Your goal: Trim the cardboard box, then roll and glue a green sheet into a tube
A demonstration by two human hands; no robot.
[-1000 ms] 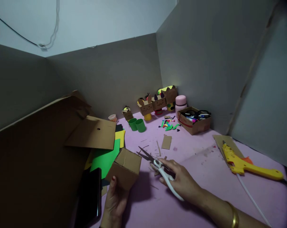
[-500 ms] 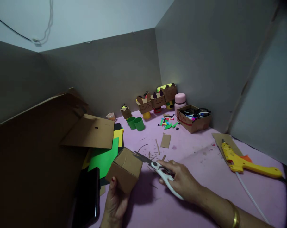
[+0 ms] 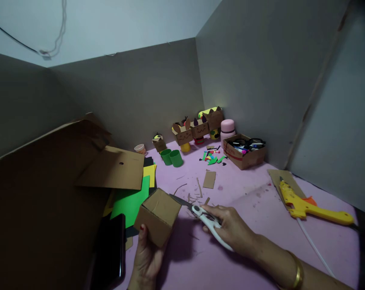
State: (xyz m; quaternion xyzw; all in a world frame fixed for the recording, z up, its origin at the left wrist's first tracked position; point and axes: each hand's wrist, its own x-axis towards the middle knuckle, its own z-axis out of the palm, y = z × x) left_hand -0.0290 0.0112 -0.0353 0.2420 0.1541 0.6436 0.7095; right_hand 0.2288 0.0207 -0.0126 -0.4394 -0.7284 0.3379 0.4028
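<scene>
A small cardboard box (image 3: 159, 217) is gripped by my left hand (image 3: 147, 257), thumb on its near side and the other fingers hidden beneath it. The box is tilted, with one face turned up. My right hand (image 3: 235, 229) is closed around the white handles of a pair of scissors (image 3: 211, 224). The dark blades point left and their tips lie at the box's upper right edge; whether they touch it I cannot tell. Thin cardboard offcuts (image 3: 198, 187) and a small cardboard rectangle (image 3: 209, 179) lie beyond the scissors.
A yellow glue gun (image 3: 315, 207) rests on cardboard at right. Behind stand a box of pens (image 3: 245, 155), a pink flask (image 3: 227, 131), cardboard animal figures (image 3: 182, 136) and green cups (image 3: 176, 158). At left are green paper (image 3: 130, 205), a phone (image 3: 110, 249) and large cardboard (image 3: 49, 193).
The view has shifted very slightly, moving the whole scene a little to the left. Both hands keep the same hold on the box and the scissors.
</scene>
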